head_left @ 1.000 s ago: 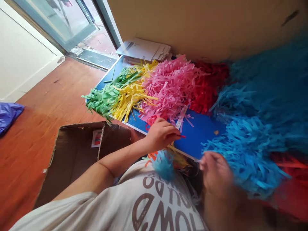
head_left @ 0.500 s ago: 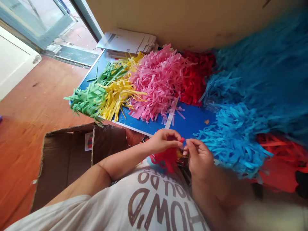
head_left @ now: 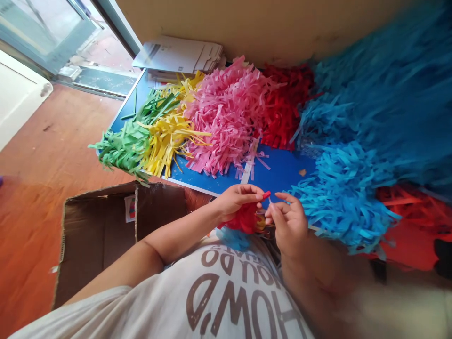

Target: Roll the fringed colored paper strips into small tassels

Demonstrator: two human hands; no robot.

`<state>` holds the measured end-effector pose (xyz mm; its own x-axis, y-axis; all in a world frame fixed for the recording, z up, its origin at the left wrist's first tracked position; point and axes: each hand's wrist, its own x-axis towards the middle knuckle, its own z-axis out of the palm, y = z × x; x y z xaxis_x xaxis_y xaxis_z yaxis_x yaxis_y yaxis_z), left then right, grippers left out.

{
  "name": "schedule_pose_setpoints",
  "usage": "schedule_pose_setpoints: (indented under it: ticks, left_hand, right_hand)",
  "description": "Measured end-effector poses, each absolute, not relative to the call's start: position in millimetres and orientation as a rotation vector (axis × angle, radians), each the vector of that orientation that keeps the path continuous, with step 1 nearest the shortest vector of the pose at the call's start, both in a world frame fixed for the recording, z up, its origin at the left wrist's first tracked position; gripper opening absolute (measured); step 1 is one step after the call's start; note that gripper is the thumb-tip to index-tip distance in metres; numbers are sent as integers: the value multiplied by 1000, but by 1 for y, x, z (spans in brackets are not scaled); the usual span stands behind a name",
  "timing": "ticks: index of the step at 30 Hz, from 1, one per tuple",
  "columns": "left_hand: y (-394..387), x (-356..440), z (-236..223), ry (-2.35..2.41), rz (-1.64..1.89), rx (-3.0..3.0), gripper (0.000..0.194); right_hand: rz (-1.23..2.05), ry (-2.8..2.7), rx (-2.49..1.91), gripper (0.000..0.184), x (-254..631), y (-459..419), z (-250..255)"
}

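Red paper tassel [head_left: 245, 219] is hanging just below centre frame, its twisted tip pointing right and slightly upward, its fringe drooping below the left hand [head_left: 238, 200]. Left thumb and fingers are pinching the tip's base. Right hand [head_left: 289, 219], just right of the tip, is pinching a thin pale string [head_left: 270, 200]. Hands are staying close, slightly apart.

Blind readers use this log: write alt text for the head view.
A person's left hand pinches a red fringed tassel; the right hand holds a pale strand beside it. Beyond, green, yellow, pink, red and blue fringe lies heaped on a blue table.
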<state>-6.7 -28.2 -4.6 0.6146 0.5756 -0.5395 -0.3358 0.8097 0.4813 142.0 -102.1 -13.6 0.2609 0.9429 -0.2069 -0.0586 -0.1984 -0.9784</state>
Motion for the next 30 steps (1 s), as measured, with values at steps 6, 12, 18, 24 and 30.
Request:
schedule_pose_setpoints:
  ticks: [6, 12, 18, 24, 30]
  left_hand:
    - [-30, -7, -7, 770, 558, 388, 42]
    - [-31, -7, -8, 759, 550, 410, 42]
    - [-33, -7, -9, 840, 597, 612, 43]
    - [-34, -7, -9, 866, 569, 584, 46]
    - [-37, -6, -11, 853, 569, 625, 45]
  right_hand:
    - [1122, -918, -1466, 28, 140, -109, -8]
    - [1105, -938, -1472, 27, 140, -109, -10]
    - [1114, -1020, -1503, 30, 146, -108, -16]
    - [1092, -1099, -1461, 28, 147, -113, -13]
    - [1102, -1159, -1414, 28, 146, -116, -14]
